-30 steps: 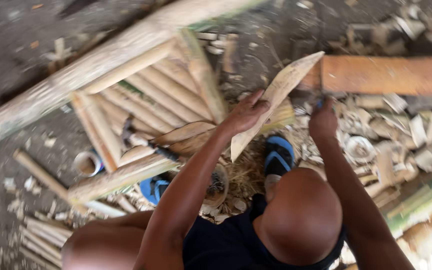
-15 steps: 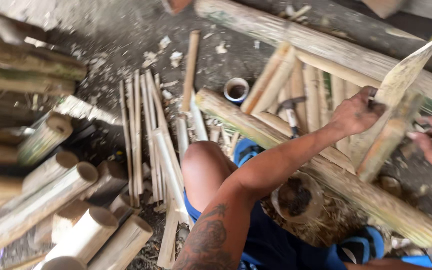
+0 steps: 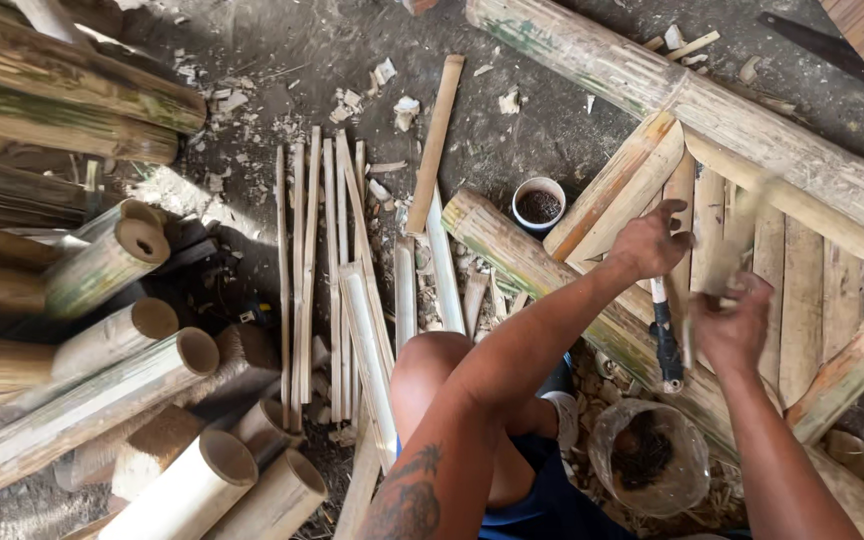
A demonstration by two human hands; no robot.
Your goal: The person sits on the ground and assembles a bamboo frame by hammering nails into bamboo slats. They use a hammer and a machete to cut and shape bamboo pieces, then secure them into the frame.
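My left hand [image 3: 652, 243] reaches out with fingers spread and rests on the flat bamboo slats [image 3: 797, 270] of a frame lying on the ground. My right hand [image 3: 732, 325] is just to its right, blurred by motion, closed on a pale bamboo slat [image 3: 737, 235] that stands up from it. A hammer with a black handle [image 3: 667, 345] lies on the thick bamboo pole [image 3: 512, 245] between the two hands. My bent knee [image 3: 432, 365] shows below.
Cut bamboo tubes [image 3: 122, 260] are piled at the left. Thin split strips [image 3: 317, 250] lie on the dirt in the middle. A small cup of dark contents [image 3: 539, 205] stands by the frame, and a clear plastic tub [image 3: 649, 455] sits near my feet. A long thick pole [image 3: 752, 120] crosses the top right.
The view has swung down and left. My left hand has let go of the wide bamboo piece and now lies spread on the slats; my right hand has moved in close, gripping a slat.
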